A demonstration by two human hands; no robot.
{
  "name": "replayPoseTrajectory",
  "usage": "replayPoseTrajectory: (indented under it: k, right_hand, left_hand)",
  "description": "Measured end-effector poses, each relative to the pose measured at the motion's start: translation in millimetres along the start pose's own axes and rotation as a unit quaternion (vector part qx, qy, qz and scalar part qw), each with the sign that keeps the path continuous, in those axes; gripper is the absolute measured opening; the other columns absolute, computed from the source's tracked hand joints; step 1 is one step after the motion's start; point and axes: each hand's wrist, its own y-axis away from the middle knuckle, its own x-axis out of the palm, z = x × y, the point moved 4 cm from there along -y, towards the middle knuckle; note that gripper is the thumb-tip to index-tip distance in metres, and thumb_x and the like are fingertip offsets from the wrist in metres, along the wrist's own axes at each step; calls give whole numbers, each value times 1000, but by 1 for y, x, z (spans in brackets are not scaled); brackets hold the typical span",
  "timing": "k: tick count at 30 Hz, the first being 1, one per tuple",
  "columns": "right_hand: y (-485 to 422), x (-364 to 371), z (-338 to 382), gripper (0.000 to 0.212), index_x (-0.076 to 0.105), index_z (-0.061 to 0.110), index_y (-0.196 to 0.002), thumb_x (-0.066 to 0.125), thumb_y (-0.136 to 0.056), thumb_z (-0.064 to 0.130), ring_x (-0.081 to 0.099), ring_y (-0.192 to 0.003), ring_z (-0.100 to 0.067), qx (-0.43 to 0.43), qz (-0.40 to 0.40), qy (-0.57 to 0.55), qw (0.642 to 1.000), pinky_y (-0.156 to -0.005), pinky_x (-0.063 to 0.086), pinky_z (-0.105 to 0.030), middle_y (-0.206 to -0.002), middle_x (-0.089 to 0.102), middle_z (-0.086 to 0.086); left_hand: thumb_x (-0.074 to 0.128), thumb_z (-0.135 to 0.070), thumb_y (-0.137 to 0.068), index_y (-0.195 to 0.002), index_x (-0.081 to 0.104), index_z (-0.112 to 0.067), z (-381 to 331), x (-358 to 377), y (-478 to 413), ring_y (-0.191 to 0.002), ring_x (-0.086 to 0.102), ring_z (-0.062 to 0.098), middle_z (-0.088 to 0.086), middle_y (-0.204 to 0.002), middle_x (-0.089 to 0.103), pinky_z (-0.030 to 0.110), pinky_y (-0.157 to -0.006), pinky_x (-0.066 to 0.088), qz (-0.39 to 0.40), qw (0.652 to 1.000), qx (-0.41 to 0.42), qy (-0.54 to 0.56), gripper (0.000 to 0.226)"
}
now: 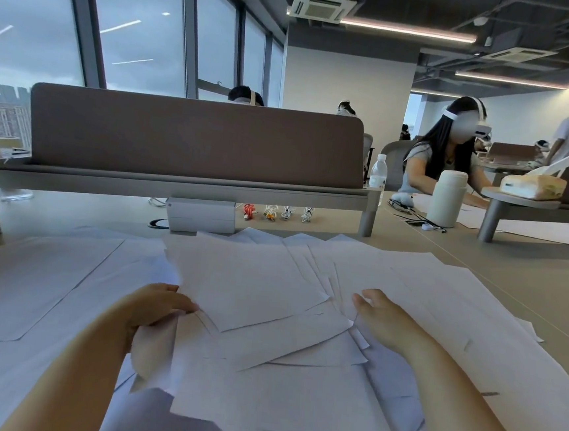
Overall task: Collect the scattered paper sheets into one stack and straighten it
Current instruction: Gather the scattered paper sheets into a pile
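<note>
**On the desk (479, 253), paper sheets (253, 281) in a loose heap**

Across the middle of the desk, the white paper sheets are spread in an overlapping, crooked heap, and further sheets are laid flat to its left and right. The left hand (160, 302) is placed at the heap's left edge, with its fingers curled round the bent-up edge of a few sheets, which are gripped. The right hand (382, 316) is laid on the sheets at the heap's right side, fingers straight and relaxed, with nothing grasped. Beyond the paper, a white box (200, 213) and coiled cables (276, 213) are set below a brown divider panel (193, 135). A water bottle (378, 172) and a white flask (447, 198) are stood further right.
</note>
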Motion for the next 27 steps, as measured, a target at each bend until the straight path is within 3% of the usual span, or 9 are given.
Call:
replayPoseTrajectory:
  k: [2, 5, 8, 11, 15, 17, 20, 24, 27]
  right_hand:
    - [4, 7, 8, 54, 31, 22, -145, 32, -98, 49, 45, -123, -19, -27, 41, -44, 998, -92, 36, -29, -147, 41, -1]
    - [10, 14, 20, 49, 34, 27, -142, 34, -98, 50, 40, -117, -9, -68, 79, -84, 991, -92, 32, -24, -145, 40, 7]
    - [7, 11, 17, 48, 35, 30, -142, 35, -98, 49, 37, -129, -12, -70, 73, -117, 988, -94, 32, -25, -146, 39, 8]
    - [1, 7, 9, 52, 30, 31, -144, 31, -97, 52, 19, -143, -23, -61, 33, -14, 997, -110, 26, -37, -150, 36, -2]
    - [-5, -2, -2, 54, 32, 27, -145, 27, -98, 53, 26, -142, -26, -8, -20, 28, 999, -117, 15, -45, -151, 38, 1]
    - [-7, -11, -10, 55, 33, 27, -144, 24, -97, 53, 23, -143, -29, 40, -68, 55, 995, -118, 12, -45, -152, 36, 0]
    - [-10, -18, -22, 61, 34, 23, -145, 21, -95, 57, 24, -141, -36, 99, -89, 58, 989, -115, 14, -47, -153, 33, -6]
    - [-7, -12, -15, 64, 40, 14, -139, 24, -95, 57, 42, -129, -31, 57, -50, -24, 997, -104, 35, -39, -141, 47, -10]
    - [-3, -13, -3, 57, 41, 10, -136, 26, -99, 50, 47, -118, -23, 22, -35, -85, 995, -88, 32, -29, -133, 50, -9]
  left_hand:
    - [58, -11, -90, -87, 64, -14, -3, 2, 0, -88, 59, 15, 9, -107, 61, 23, -77, 42, 2, 1000, 11, -3, 7]
    - [59, -31, -91, -104, 63, -14, -3, 7, 5, -108, 55, 21, 6, -112, 58, 29, -96, 37, 8, 1000, 16, -8, 22]
    - [66, -41, -85, -99, 63, -14, -1, 10, 6, -88, 59, 13, 3, -105, 63, 22, -75, 42, 27, 998, 21, -60, 30]
    - [78, -33, -73, -122, 56, -9, 2, 6, 1, -96, 58, 21, 10, -122, 61, 27, -81, 43, 18, 997, 37, -69, 59]
    - [63, -6, -88, -114, 55, -10, -6, 0, 4, -73, 57, 11, -1, -87, 62, 10, -54, 45, 28, 998, 48, -13, 27]
    - [57, -8, -91, -121, 51, -11, -6, -5, 6, -76, 57, 11, 1, -91, 62, 15, -59, 45, 47, 998, 51, 0, 30]
    - [56, -11, -92, -117, 54, -12, -7, -7, 8, -80, 59, 13, 2, -95, 63, 17, -63, 46, 61, 997, 56, 12, 25]
    - [71, -18, -82, -110, 62, -6, -5, 3, 8, -86, 65, 24, 10, -101, 70, 31, -82, 53, 72, 996, 46, -5, 32]
    - [66, -13, -86, -86, 63, -5, -5, 13, 14, -61, 67, 22, 13, -77, 70, 25, -57, 56, 68, 997, 27, 29, 9]
